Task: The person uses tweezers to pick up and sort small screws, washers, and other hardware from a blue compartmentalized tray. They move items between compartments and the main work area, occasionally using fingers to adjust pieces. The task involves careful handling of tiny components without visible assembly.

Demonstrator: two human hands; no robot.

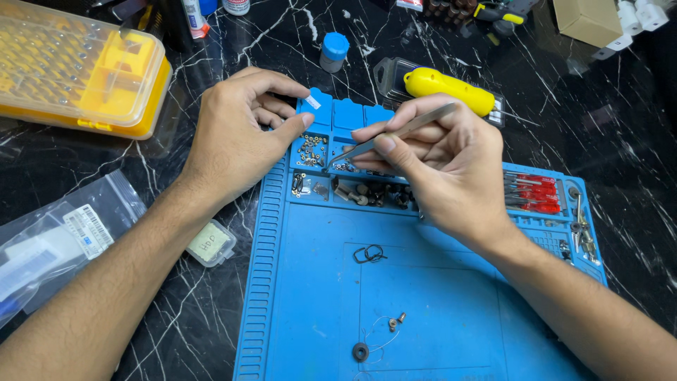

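My right hand (437, 162) grips metal tweezers (384, 137), their tip down in a small compartment of tiny screws (311, 150) at the top of a blue work mat (310, 282). My left hand (236, 137) rests at the mat's upper left corner, thumb and forefinger pinching a small white scrap (312, 102) above the compartments. More small dark parts (367, 192) fill the row of compartments below. On the mat's flat area lie a thin black wire loop (369, 254), two small screws (396, 322) and a dark washer (360, 351).
A yellow screwdriver-bit case with clear lid (77, 70) sits far left. A yellow-handled tool (451, 88) lies behind the mat, a small blue-capped bottle (333, 51) beyond it. Red-handled tools (534, 194) lie at the mat's right. Clear plastic bags (56, 240) and a small clear box (210, 242) lie left.
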